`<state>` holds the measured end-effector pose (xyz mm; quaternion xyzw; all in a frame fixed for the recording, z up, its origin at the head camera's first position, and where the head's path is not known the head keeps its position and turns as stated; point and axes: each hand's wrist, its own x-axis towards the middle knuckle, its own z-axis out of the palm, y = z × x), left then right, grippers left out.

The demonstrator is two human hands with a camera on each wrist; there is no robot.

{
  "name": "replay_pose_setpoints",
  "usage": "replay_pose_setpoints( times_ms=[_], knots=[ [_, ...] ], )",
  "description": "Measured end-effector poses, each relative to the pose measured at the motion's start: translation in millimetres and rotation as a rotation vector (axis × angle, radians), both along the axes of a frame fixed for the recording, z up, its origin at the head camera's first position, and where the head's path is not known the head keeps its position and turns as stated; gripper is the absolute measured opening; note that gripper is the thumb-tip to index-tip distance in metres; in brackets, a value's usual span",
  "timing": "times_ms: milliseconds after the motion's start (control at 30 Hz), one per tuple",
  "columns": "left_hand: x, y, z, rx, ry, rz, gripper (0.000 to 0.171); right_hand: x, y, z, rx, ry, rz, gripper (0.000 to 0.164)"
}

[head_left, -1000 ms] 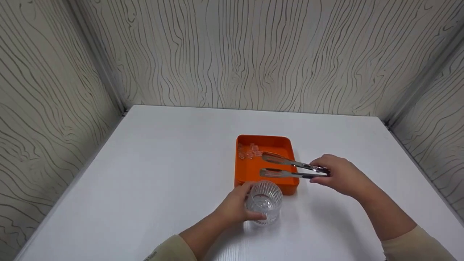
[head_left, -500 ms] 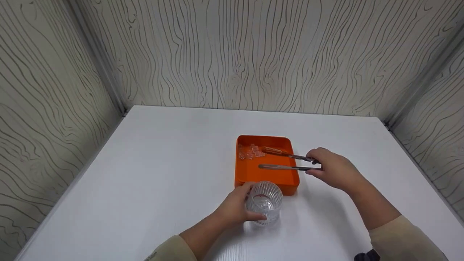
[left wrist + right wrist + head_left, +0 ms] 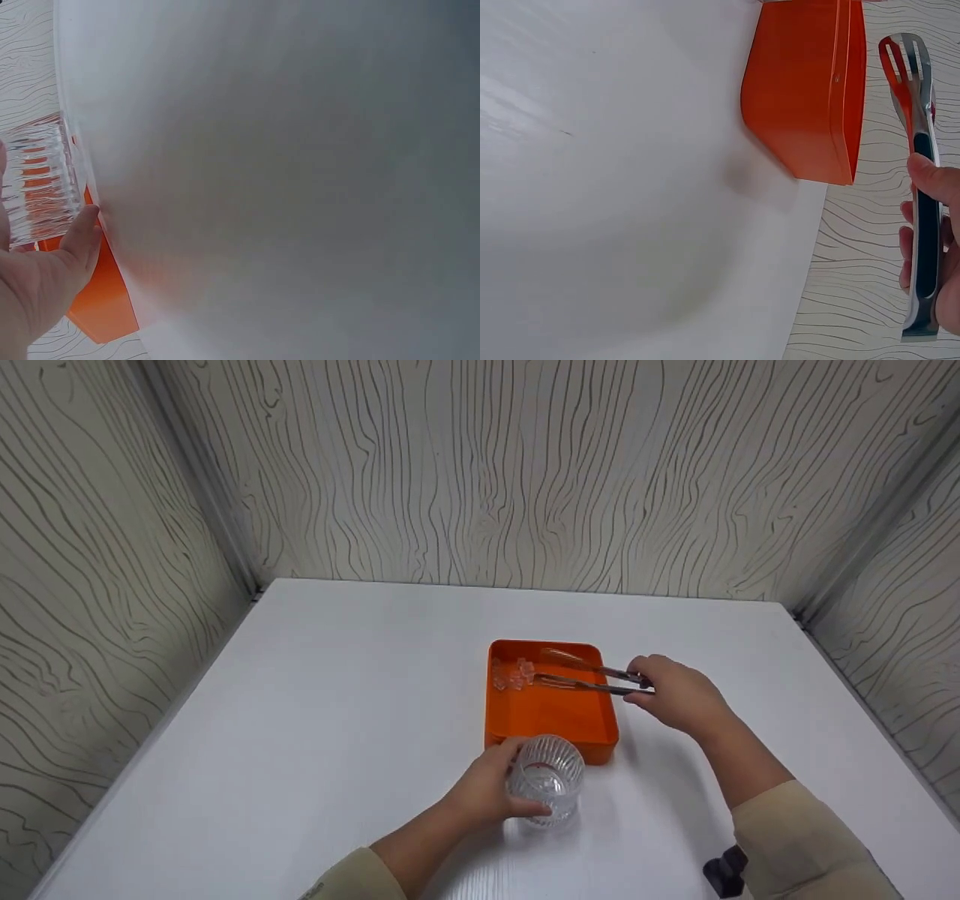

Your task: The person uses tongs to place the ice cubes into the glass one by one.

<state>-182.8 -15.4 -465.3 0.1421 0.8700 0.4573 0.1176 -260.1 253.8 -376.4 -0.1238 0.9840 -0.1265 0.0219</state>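
In the head view my left hand [image 3: 480,789] grips a clear ribbed glass [image 3: 551,776] from its left side, thumb toward the near side. The glass stands on the white table, just before the orange tray [image 3: 559,716]. Several clear cubes [image 3: 523,673], like ice cubes, lie at the tray's left. My right hand [image 3: 681,696] holds metal tongs [image 3: 604,688] by their handles, over the tray from the right. The tong arms stand apart; the nearer tip is at the cubes' right edge, whether touching I cannot tell. The right wrist view shows the tongs' slotted end and dark grip.
The white table [image 3: 337,697] reaches back to a wood-patterned panel [image 3: 480,472], with similar panels on both sides. A small black object [image 3: 726,872] shows beside the right sleeve.
My right hand has moved the tongs left and away from me, deeper over the tray toward the cubes. The gap between the tong arms looks narrower. The left hand and glass have stayed still.
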Motion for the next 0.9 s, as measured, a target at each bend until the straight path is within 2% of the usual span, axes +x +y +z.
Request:
replay_pose_setpoints(
  times_ms=[233, 400, 600, 900],
  knots=[
    [-0.3, 0, -0.7, -0.013, 0.003, 0.006, 0.076, -14.7, -5, -5.4, 0.043, -0.055, -0.052, 0.029],
    [-0.6, 0, -0.8, -0.014, -0.006, 0.007, 0.077, -21.7, -9, -9.4, 0.069, -0.071, -0.076, 0.024],
    [-1.2, -1, -0.3, -0.014, -0.02, 0.013, 0.077, -26.8, -16, -12.9, 0.085, -0.08, -0.089, 0.018],
    [-0.6, 1, 0.5, -0.017, -0.037, 0.028, 0.077, -31.5, -23, -17.0, 0.089, -0.116, -0.115, 0.019]
  ],
)
